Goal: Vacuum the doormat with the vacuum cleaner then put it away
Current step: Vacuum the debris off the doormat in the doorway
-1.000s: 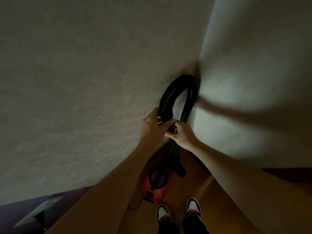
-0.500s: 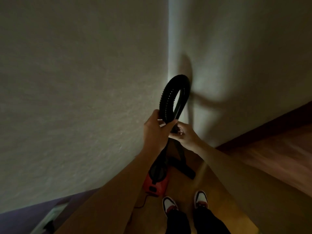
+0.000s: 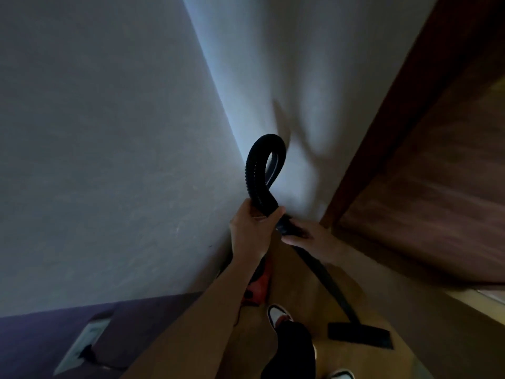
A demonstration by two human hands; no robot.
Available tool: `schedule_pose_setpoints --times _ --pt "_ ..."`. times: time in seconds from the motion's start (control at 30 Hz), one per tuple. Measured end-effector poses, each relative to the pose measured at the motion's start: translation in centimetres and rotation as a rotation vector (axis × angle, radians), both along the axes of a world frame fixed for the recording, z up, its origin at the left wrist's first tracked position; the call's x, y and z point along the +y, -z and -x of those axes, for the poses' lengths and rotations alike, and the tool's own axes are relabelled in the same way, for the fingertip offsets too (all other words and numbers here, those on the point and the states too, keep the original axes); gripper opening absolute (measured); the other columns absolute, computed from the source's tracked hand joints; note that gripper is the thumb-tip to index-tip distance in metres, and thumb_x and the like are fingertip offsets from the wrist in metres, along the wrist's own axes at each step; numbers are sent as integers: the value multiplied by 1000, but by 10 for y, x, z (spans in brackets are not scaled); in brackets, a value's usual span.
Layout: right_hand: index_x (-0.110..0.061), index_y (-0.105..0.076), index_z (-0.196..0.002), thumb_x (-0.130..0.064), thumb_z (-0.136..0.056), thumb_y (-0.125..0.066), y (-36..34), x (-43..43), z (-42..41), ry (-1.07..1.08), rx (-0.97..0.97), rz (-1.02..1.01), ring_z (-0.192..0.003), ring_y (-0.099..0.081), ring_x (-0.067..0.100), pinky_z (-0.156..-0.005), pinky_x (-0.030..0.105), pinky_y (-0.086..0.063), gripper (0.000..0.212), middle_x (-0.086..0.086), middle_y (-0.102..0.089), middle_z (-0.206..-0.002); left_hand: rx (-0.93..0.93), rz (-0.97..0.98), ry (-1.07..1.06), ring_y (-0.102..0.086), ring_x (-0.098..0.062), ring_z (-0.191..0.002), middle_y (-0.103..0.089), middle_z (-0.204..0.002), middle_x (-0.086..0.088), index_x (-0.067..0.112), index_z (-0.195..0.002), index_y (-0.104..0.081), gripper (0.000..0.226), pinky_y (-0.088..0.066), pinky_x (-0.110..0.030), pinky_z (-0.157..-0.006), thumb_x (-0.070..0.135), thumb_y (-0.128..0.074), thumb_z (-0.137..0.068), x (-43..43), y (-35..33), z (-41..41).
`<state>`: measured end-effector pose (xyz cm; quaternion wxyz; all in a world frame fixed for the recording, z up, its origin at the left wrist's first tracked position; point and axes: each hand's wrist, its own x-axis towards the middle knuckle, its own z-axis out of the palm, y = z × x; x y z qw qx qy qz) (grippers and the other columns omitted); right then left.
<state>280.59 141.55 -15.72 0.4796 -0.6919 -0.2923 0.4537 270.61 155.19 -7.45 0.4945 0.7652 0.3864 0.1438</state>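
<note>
The red vacuum cleaner body (image 3: 258,285) sits on the wooden floor by the wall corner, mostly hidden behind my left forearm. Its black ribbed hose (image 3: 255,170) loops upward in front of the corner. My left hand (image 3: 251,231) is closed around the hose just below the loop. My right hand (image 3: 308,236) grips the black wand (image 3: 325,277) near its top end. The wand slants down to the right, ending in the flat black floor nozzle (image 3: 360,337) resting on the floor. No doormat is visible.
Two pale walls meet in a corner (image 3: 218,105) straight ahead. A dark wooden door or panel (image 3: 426,165) stands at the right. A wall socket with a plug (image 3: 84,343) sits low on the purple skirting at the left. My shoes (image 3: 278,315) are on the floor beside the vacuum.
The view has swung right, bringing the wooden door into sight. The wand has tilted out to the right, and its nozzle now lies farther right on the floor. Both hands keep their grips.
</note>
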Motion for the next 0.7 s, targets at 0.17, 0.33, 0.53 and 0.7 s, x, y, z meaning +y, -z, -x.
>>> schedule_pose_setpoints --times 0.17,0.33,0.53,0.7 --pt "-13 -64 -97 -36 -98 -65 -3 -85 17 -35 10 11 -67 -54 15 -66 29 -40 23 0 -53 -75 -3 -144 179 -51 1 -118 -51 -134 6 27 -142 -39 92 -46 -20 -99 35 -90 -67 -55 -10 13" --pt "-18 -65 -90 -40 -102 -60 -10 -154 29 -86 2 71 -62 -55 6 -64 18 -40 25 -14 -56 -69 21 -981 759 -24 -32 -148 -28 -158 -14 24 -150 -39 86 -24 -55 -119 32 -82 -76 -91 -20 18" --pt "-39 -65 -81 -48 -101 -58 -14 -229 44 -184 -2 211 -65 -58 3 -73 24 -43 23 -19 -61 -69 308 -1150 1458 -65 -19 -95 -70 -105 4 24 -114 -67 32 -45 -38 -92 44 -47 -99 -167 -11 15" --pt "-14 -66 -104 -44 -104 -53 -8 -282 69 -187 7 256 -71 -55 7 -70 17 -41 33 -3 -60 -85 847 -958 1722 -53 -18 -71 -57 -88 0 19 -107 -57 52 -43 -34 -63 63 -31 -98 -230 -10 3"
